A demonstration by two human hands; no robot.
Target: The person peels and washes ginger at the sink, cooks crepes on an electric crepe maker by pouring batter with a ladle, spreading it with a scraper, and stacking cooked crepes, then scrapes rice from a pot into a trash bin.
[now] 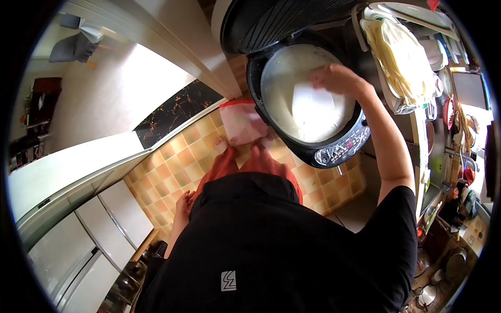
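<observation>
My right hand (pixel 336 79) is over the open electric griddle (pixel 324 156), its fingers closed around the edge of a white flat scraper (pixel 312 107). The scraper lies against a thin, pale layer of batter (pixel 279 83) that covers the round pan. Its outline is partly washed out by bright light, and the fingertips are blurred. My left hand (pixel 183 204) hangs low beside my left thigh, away from the griddle; its fingers are partly hidden and too small to make out.
The griddle's ribbed black lid (pixel 282 21) stands raised behind the pan. A pile of pale thin pancakes (pixel 399 62) sits to the right. On the tiled floor (pixel 177 161), a red-edged bag (pixel 242 122) lies by my feet. White drawers (pixel 94 229) stand at left.
</observation>
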